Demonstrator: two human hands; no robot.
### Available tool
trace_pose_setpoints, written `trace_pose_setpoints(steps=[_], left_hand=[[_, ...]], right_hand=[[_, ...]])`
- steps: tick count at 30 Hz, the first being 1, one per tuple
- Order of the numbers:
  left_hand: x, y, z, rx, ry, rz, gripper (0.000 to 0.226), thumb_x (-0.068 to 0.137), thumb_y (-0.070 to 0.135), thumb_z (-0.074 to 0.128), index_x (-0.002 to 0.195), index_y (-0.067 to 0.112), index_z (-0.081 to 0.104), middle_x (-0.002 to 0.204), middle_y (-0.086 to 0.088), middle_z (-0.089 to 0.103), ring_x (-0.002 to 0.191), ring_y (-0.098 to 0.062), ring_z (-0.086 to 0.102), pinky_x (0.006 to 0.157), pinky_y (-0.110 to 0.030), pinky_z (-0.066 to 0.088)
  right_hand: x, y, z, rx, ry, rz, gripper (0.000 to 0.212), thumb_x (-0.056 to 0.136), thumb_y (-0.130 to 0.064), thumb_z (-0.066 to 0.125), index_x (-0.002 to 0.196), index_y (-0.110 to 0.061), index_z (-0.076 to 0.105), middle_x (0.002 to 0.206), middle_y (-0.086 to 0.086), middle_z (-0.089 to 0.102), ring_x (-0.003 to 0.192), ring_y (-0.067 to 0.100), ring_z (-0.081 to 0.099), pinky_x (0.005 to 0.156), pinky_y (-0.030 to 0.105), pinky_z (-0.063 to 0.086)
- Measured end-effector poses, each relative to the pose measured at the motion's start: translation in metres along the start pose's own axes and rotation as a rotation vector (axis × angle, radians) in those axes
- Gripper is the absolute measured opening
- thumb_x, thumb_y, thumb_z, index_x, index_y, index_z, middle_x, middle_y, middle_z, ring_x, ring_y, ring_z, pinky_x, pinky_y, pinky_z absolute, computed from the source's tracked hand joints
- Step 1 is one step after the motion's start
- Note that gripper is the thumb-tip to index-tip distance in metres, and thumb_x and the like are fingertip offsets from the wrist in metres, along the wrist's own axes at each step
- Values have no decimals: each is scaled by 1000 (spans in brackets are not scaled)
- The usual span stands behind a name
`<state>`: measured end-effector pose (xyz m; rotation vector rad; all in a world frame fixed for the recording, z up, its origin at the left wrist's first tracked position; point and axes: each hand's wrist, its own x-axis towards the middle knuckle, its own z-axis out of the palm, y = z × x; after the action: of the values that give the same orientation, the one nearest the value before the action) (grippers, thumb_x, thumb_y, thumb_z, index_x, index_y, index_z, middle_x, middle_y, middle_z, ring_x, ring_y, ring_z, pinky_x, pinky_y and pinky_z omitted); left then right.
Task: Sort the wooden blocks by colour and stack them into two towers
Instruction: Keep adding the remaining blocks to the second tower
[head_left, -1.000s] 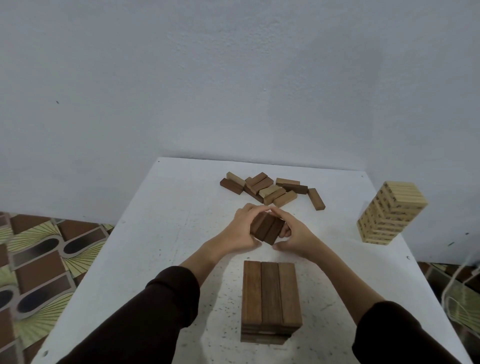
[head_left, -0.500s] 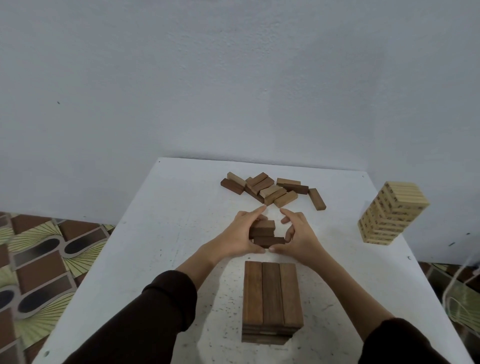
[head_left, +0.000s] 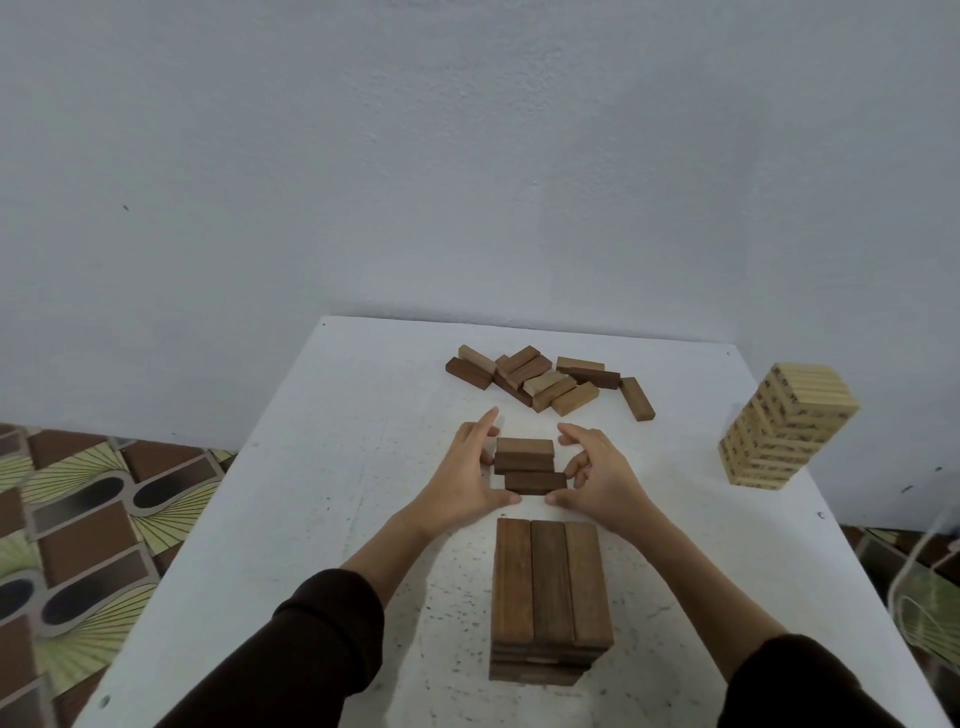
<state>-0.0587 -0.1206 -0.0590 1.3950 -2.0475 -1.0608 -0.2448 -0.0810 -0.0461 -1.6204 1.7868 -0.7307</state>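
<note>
Left to right. Left hand (head_left: 462, 480) is open, fingers straight, alongside the left ends of three dark blocks (head_left: 525, 464). They lie side by side on the bench (head_left: 322, 467), long axes running left-right. Right hand (head_left: 602, 478) mirrors it at the right ends, fingers bent; can't tell if it's actually gripping. Both hands are equally near, with the blocks between them. Dark tower (head_left: 550, 587) sits just nearer the person, top layer running front-back, so the trio should go on crosswise as it lies. Front block is offset right; I'd square it first. Loose pile (head_left: 545, 382) behind, mixed shades, off the lift path. Pale tower (head_left: 784, 426) far right, well apart.
</note>
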Motion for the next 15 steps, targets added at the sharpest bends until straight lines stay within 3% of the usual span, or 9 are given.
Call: trace_pose_setpoints(steps=[15], left_hand=[[1,-3,1,-15,-15,-4,98,73,23,81,149,26,19,126,13,40,98,-6,47,69,-9,40]], right_hand=[[6,1,6,-29,-22,31,85,70,-21,83,141,-23,37,125,-4,48,75,9,50,62,9,40]])
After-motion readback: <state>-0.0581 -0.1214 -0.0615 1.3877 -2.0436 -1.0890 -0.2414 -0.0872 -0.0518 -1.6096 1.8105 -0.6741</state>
